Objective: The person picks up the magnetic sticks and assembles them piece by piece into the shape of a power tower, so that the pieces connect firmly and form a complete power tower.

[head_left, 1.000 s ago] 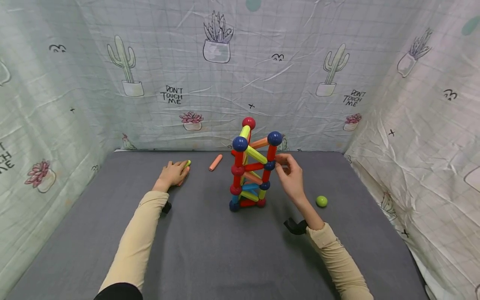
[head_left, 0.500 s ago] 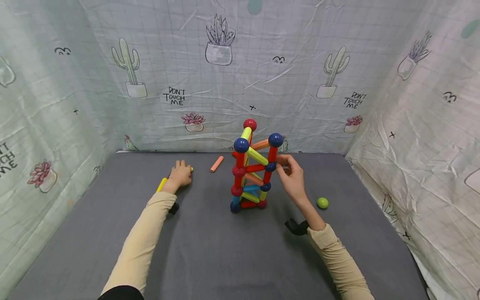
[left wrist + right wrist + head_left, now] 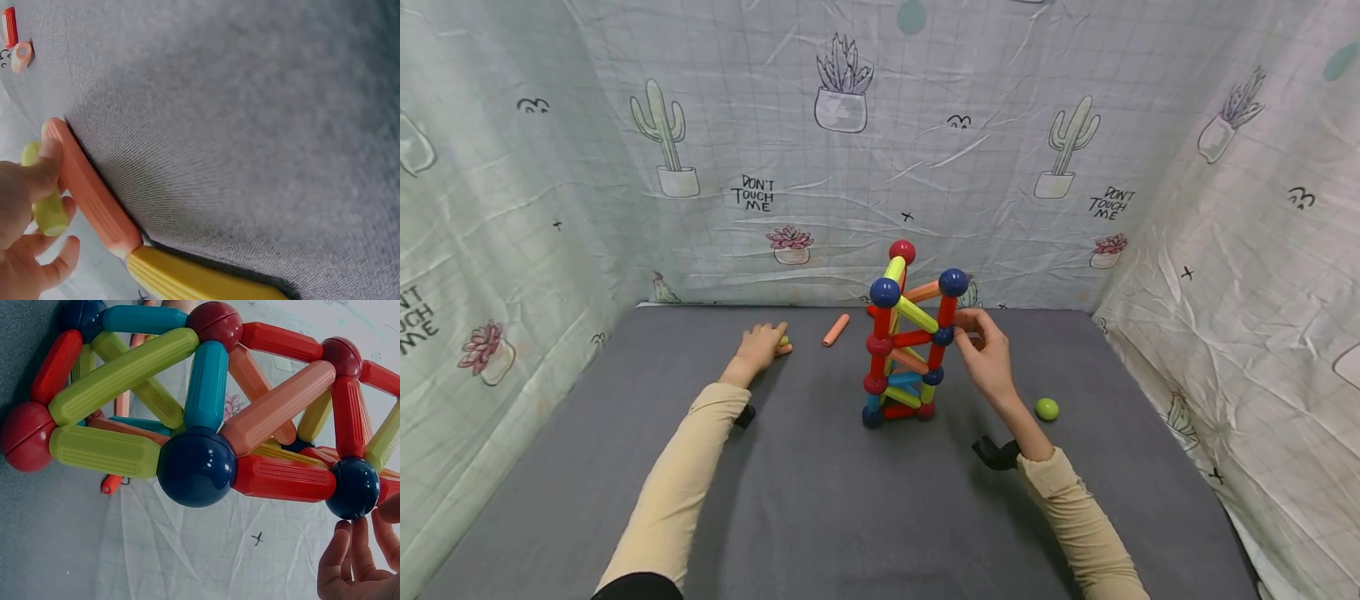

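Observation:
My left hand (image 3: 752, 354), at the table's back left, holds a yellow-green magnetic rod (image 3: 51, 215) between thumb and fingers. In the left wrist view the thumb overlaps the end of an orange rod (image 3: 94, 187), whose other end meets a yellow rod (image 3: 200, 281). Right of centre stands a tall tower of magnetic rods and balls (image 3: 881, 320), with red and dark blue balls on top. My right hand (image 3: 988, 358) pinches a dark blue ball (image 3: 353, 487) on the tower's right side with its fingertips.
A loose orange rod (image 3: 837, 330) lies near the table's back edge, left of the tower. Behind the tower a red rod (image 3: 872, 310) shows in part. A green ball (image 3: 1047, 409) rests right of my right wrist. Patterned cloth (image 3: 700, 242) hangs around the grey table.
My left hand shifts right, then slightly back left among the loose rods. The yellow rod seen beside that wrist half a second ago is now hidden in the head view. My right hand stays at the tower.

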`<state>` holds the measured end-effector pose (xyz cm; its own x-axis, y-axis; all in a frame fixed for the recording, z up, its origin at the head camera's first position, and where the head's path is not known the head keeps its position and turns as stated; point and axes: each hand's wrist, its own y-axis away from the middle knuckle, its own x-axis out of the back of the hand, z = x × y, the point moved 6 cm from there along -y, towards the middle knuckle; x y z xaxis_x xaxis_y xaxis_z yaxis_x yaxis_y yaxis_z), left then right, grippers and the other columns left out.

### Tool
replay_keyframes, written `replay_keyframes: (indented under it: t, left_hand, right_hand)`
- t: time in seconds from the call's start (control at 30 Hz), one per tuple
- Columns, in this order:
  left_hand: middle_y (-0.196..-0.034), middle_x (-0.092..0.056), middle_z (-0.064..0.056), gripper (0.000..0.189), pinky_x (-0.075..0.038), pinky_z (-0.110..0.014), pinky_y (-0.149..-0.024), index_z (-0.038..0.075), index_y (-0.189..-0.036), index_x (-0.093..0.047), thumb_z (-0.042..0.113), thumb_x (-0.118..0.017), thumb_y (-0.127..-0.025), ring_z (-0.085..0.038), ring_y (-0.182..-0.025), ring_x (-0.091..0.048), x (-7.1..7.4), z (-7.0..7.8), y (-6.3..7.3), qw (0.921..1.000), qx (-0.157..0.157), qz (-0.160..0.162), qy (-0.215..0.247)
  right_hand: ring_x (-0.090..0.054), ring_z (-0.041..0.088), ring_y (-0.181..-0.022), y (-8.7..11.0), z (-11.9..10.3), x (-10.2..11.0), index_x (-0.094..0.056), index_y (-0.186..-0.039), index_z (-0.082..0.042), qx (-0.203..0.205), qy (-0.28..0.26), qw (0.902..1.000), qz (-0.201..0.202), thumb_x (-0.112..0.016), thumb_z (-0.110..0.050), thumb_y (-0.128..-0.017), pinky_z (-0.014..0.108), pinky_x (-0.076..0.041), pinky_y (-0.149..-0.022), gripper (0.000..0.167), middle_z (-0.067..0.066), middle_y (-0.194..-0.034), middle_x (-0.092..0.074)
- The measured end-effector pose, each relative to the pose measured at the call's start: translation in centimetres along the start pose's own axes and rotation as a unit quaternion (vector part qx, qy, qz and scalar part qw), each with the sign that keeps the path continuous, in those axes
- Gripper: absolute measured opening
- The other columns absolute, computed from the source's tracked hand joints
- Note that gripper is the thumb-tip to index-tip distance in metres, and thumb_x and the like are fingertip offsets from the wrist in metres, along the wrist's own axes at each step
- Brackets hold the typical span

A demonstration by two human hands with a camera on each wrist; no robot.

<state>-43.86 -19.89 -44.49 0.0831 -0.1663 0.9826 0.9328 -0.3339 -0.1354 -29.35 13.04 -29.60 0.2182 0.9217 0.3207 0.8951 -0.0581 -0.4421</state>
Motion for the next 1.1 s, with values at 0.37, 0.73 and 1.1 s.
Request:
replay_keyframes:
  t: [0.37,0.73,1.1]
  left_hand:
    - [-0.086,-0.066,-0.012,0.024,-0.036,-0.042,-0.064,0.006,-0.096,-0.06,0.026,-0.062,-0.082,-0.029,-0.076,-0.055,9.5,6.5,-0.3,0.9627,-0.063,0.253,0.072]
    - [-0.084,-0.063,-0.011,0.027,-0.038,-0.033,-0.073,0.001,-0.099,-0.065,0.01,-0.07,-0.074,-0.022,-0.081,-0.052,22.8,19.2,4.7,0.8276,-0.246,0.395,0.314]
    - [-0.093,-0.067,-0.009,0.028,-0.037,-0.038,-0.081,0.003,-0.101,-0.066,0.017,-0.069,-0.076,-0.019,-0.084,-0.052,21.7,23.5,4.6,0.8668,-0.265,0.327,0.268]
  right_hand:
    - [-0.055,0.008,-0.083,-0.5,-1.1,0.8,-0.049,-0.113,0.009,0.041,-0.026,0.9988,0.001,-0.048,0.005,-0.087,0.014,-0.043,-0.067,0.027,0.026,-0.101,-0.057]
    - [-0.05,0.007,-0.086,-0.9,-2.8,1.2,-0.042,-0.118,0.012,0.082,-0.053,0.9952,0.006,-0.047,0.006,-0.087,0.019,-0.04,-0.069,0.032,0.028,-0.102,-0.051]
    - [-0.05,0.005,-0.086,-0.9,-3.2,1.2,-0.04,-0.12,0.011,0.093,-0.061,0.9938,0.0,-0.046,0.007,-0.087,0.016,-0.042,-0.07,0.033,0.028,-0.103,-0.052]
